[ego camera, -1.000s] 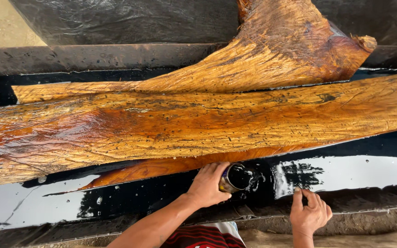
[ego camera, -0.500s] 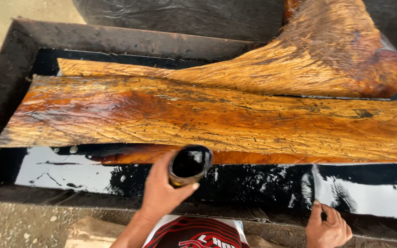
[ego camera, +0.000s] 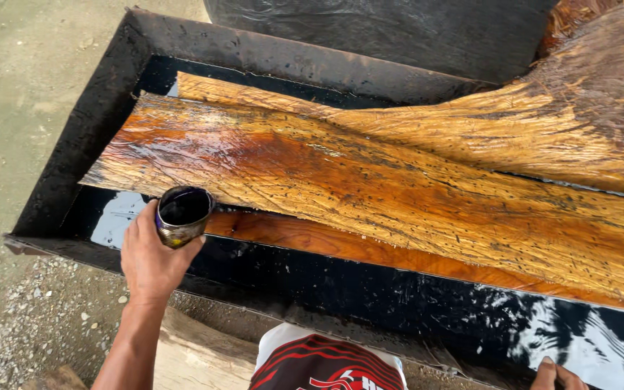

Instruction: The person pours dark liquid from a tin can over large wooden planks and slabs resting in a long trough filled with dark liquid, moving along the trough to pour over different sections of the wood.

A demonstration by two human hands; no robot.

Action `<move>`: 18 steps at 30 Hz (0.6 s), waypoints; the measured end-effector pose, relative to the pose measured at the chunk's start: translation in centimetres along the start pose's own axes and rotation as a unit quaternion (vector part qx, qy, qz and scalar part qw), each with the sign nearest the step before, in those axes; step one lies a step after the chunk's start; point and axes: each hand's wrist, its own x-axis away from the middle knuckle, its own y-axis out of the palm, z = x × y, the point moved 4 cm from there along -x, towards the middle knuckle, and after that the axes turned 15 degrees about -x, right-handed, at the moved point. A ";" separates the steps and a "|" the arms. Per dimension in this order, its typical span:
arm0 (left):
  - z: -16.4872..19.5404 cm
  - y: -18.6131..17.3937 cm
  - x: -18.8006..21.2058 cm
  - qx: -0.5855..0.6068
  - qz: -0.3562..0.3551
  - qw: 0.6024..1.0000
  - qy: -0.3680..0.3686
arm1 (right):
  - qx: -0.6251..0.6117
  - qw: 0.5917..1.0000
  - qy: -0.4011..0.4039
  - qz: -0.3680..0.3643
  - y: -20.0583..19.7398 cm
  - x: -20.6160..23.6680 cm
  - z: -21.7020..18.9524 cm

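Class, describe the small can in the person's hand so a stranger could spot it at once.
Find the long black trough holding wet orange slabs. At its near left edge, the left hand grips a small can. It is the only round thing, with a dark inside.

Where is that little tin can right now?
The tin can is in the left hand, lower left of the head view, at the wet plank's near edge.

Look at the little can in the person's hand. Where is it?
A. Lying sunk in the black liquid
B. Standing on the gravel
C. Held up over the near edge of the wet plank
C: the left hand wraps the can, holding it above the plank edge.
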 end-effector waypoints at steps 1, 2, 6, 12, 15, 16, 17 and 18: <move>-0.6 -0.1 -0.4 -0.008 0.000 1.000 0.002 | -0.029 0.999 0.013 -0.004 0.6 -0.3 0.8; -1.0 -0.2 -0.6 -0.017 0.000 1.000 0.005 | -0.067 0.997 0.035 -0.003 1.0 -0.4 1.5; -1.5 -0.4 -1.0 -0.027 0.002 0.999 0.042 | -0.088 0.994 0.054 0.029 2.1 0.0 2.4; -1.0 -0.8 -1.5 -0.069 -0.036 0.995 0.067 | -0.130 0.987 0.088 0.041 1.6 0.4 1.2; -0.3 -1.0 -1.7 -0.080 -0.038 0.993 0.082 | -0.046 0.998 0.038 0.013 0.5 0.0 -0.6; 0.0 -1.1 -1.7 -0.079 -0.039 0.992 0.085 | -0.030 0.999 0.027 0.008 0.1 0.0 -1.3; 0.3 -1.2 -1.7 -0.078 -0.042 0.992 0.088 | -0.013 1.000 0.017 0.003 -0.4 0.2 -1.8; 0.7 -1.2 -1.6 -0.076 -0.040 0.992 0.098 | 0.000 1.000 0.010 -0.002 -0.9 0.4 -2.2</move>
